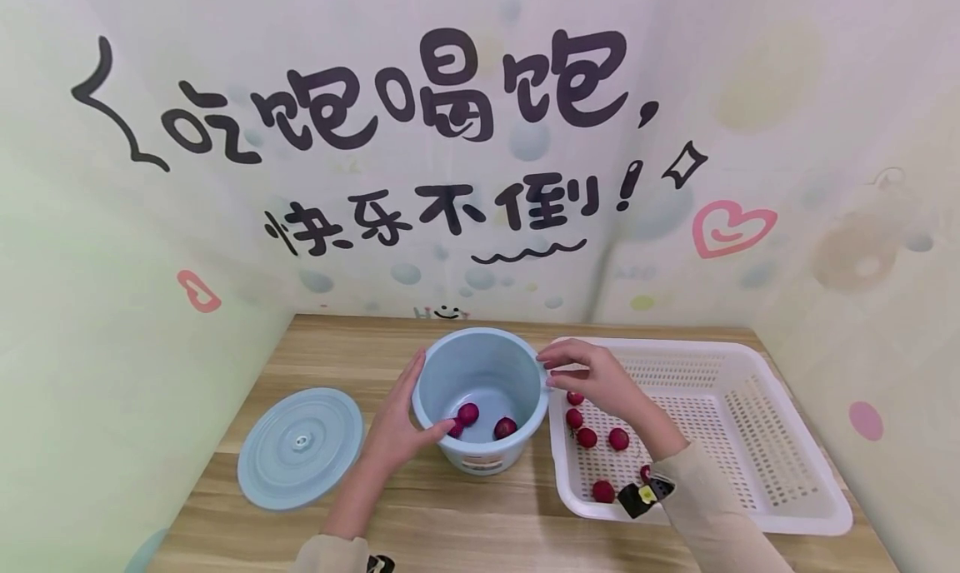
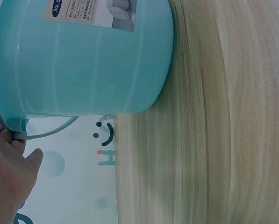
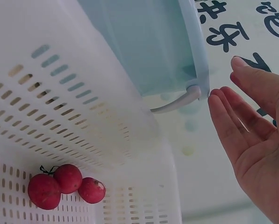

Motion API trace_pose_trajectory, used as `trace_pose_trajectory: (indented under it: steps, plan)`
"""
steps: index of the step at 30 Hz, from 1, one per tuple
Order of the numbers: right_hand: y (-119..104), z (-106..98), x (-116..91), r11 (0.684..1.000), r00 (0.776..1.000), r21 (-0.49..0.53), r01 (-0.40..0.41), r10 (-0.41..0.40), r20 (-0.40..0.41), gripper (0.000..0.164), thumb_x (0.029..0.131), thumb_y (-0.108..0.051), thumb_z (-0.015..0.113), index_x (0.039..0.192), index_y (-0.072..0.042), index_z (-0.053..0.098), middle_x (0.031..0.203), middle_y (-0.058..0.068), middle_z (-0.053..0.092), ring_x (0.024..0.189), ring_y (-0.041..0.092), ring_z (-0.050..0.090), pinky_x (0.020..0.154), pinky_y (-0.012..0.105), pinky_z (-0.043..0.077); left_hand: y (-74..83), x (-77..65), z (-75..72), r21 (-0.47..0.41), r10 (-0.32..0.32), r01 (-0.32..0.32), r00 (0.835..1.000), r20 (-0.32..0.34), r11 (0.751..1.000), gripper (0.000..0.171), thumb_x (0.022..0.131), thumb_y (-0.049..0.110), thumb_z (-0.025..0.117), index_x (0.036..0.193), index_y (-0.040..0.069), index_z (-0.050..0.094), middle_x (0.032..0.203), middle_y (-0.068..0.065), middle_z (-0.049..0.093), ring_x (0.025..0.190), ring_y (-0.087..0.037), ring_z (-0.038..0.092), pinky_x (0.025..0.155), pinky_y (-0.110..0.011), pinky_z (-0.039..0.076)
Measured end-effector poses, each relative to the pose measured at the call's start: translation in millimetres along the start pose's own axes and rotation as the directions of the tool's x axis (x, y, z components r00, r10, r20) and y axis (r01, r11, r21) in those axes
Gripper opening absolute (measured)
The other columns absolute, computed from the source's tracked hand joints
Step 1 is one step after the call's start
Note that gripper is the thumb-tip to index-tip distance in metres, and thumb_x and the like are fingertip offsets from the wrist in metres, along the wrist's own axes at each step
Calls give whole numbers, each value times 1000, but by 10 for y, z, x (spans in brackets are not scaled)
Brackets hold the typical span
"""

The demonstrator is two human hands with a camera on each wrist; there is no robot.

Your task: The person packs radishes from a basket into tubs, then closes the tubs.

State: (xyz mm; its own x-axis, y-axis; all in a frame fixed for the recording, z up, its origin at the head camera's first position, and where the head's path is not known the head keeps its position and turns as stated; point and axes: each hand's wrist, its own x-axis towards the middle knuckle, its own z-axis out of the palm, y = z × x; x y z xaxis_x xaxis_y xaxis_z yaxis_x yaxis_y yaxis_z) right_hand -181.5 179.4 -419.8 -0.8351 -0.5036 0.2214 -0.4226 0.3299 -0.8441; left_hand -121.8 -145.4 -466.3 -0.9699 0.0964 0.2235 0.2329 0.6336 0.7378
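Note:
A light blue plastic bucket (image 1: pixel 480 456) stands upright between the hands, with red radishes (image 1: pixel 506 428) on its bottom. My left hand (image 1: pixel 395 423) grips the bucket's left side, its thumb over the near rim and its fingers outside. The left wrist view shows some of those fingers beside the handle mount, partly hidden. At the opposite rim hovers my right hand (image 1: pixel 592 377), fingers loosely bent and holding nothing; in the right wrist view its fingertips are close to the handle joint (image 3: pixel 193 92). More radishes (image 1: pixel 618 439) lie in a white perforated basket (image 1: pixel 813 519) below the right forearm.
A round blue lid (image 1: pixel 300 448) lies on the wooden table (image 1: pixel 480 531) left of the bucket. The basket stands close against the bucket's right side. Behind the table rises a printed wall (image 1: pixel 450 281), with side walls left and right.

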Motion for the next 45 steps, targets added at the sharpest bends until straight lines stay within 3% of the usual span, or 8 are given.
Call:
trace_pose_trajectory:
  steps: [7, 15, 24, 32, 39, 42, 45]
  plan:
    - [13, -47, -94, 1000, 1000, 17, -24, 25, -18, 32, 89, -9, 72, 120, -2, 68, 124, 16, 68, 113, 35, 67, 91, 32, 60, 30, 1, -14, 10, -25, 25, 1000, 15, 1000, 105, 75, 47, 81, 160, 22, 24, 167, -2, 25, 151, -33, 30, 111, -60, 42]
    - [59, -117, -174, 1000, 999, -8, -17, 17, -30, 32, 90, -9, 72, 120, -2, 68, 124, 15, 68, 113, 35, 67, 91, 32, 60, -2, 4, -14, 14, 18, -18, 1000, 4, 1000, 105, 75, 45, 81, 159, 15, 26, 165, -9, 27, 151, -34, 30, 113, -60, 40]
    - [123, -170, -265, 999, 998, -27, -45, 44, -37, 33, 90, -11, 72, 121, -1, 67, 125, 16, 67, 113, 36, 67, 91, 33, 60, -1, 2, -11, -1, -9, 9, 1000, 15, 1000, 105, 75, 46, 81, 160, 20, 24, 166, -6, 26, 151, -34, 31, 112, -61, 40]
    - [187, -193, -348, 998, 997, -33, -54, 52, -49, 30, 90, -7, 71, 120, -8, 69, 124, 17, 68, 112, 35, 67, 91, 32, 60, -6, 0, -3, 3, -5, 5, 1000, 9, 1000, 105, 75, 46, 81, 159, 17, 25, 166, -6, 27, 151, -34, 31, 112, -61, 41]
    - [217, -205, -433, 997, 997, -36, -66, 64, -52, 29, 92, -11, 70, 120, -7, 69, 124, 17, 68, 112, 35, 67, 90, 30, 61, -17, 4, 5, 3, 5, -5, 1000, 6, 1000, 104, 76, 45, 81, 159, 16, 25, 166, -7, 28, 150, -35, 32, 110, -61, 43]
    - [220, -203, -470, 997, 996, -32, -73, 71, -53, 29, 92, -12, 70, 120, -8, 69, 124, 19, 67, 112, 33, 67, 89, 29, 61, -9, 1, 0, -1, 4, -4, 1000, 7, 1000, 105, 76, 46, 81, 160, 20, 24, 166, -6, 27, 150, -34, 32, 111, -60, 42]
    - [237, -198, -509, 995, 995, -30, -90, 88, -53, 30, 91, -11, 71, 120, -10, 69, 124, 18, 68, 111, 23, 69, 89, 28, 60, -9, 0, 0, 4, 5, -5, 1000, 7, 1000, 104, 76, 46, 80, 160, 22, 23, 166, -6, 26, 150, -34, 32, 111, -60, 42]
